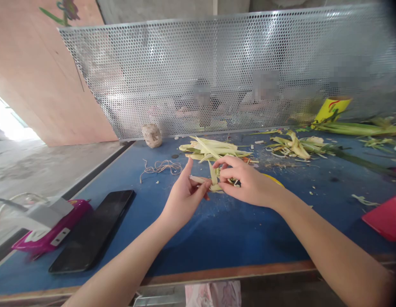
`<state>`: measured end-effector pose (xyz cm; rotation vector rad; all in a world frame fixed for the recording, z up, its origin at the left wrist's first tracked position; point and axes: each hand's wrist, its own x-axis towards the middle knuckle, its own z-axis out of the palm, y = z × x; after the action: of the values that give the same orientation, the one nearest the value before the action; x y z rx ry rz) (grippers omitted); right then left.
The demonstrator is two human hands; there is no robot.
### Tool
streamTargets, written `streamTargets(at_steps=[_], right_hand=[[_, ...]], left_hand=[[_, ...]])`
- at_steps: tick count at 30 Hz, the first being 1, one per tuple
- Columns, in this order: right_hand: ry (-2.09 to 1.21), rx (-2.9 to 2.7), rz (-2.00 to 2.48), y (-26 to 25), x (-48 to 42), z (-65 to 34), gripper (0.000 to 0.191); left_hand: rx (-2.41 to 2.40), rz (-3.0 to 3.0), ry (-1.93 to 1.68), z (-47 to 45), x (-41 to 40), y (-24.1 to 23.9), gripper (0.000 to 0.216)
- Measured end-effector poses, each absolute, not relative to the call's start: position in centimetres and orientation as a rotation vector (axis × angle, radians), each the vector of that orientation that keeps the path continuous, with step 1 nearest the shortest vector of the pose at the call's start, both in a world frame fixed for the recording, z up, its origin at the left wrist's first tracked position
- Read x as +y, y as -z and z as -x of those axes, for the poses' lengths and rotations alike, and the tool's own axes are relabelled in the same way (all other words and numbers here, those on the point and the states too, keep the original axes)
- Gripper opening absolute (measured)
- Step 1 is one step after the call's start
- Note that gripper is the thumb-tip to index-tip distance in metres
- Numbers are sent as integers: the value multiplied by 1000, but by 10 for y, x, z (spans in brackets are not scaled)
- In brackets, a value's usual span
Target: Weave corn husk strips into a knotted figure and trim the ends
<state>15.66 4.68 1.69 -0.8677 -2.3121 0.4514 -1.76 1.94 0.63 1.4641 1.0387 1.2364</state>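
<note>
Both hands meet over the middle of the blue table (236, 230). My left hand (185, 194) pinches one end of a small woven piece of pale green leaf strips (214, 179). My right hand (246, 181) grips the other side of the same piece, fingers curled around the strips. Just behind the hands lies a loose bundle of leaf strips (214, 150).
A black phone (95, 230) and a pink device (47, 234) with a white plug lie at the left. Twine (159, 167), a twine ball (152, 135), leaf scraps (294, 147), long stalks (358, 128), a yellow cup (332, 110), a red object (385, 217). Perforated metal screen (217, 64) behind, people beyond it.
</note>
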Motion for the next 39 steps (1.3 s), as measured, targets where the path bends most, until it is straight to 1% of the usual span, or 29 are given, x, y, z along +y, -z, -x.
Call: streamTargets(at_steps=[7,12,14,22,25,29,32,39], right_hand=[[-504,-2218,852,-14,49,-153,18],[-760,-2106,889,-10,49,-153,13],[-807,-2064,866,-10,49,-154,14],[-944,-2038,757,-13,49,-154,15],[-864,-2062,755,-14,48,-154,17],[-606,-2136,779,-17,47,-153,17],[-446,-2171,769,-17,46,-152,17],[-327,-2257,697,-17,47,-152,13]], left_hand=[[991,-1409,-1270,17,18,-8,83],[845,-1376,-1270,18,18,-5,94],[832,-1392,-1268,19,18,-2,97],[916,-1401,-1269,21,20,-7,86],[907,-1373,-1276,19,20,-9,82],[896,-1302,-1284,19,21,-10,74],[899,-1279,-1281,19,22,-9,73],[941,-1224,-1281,20,23,-8,69]])
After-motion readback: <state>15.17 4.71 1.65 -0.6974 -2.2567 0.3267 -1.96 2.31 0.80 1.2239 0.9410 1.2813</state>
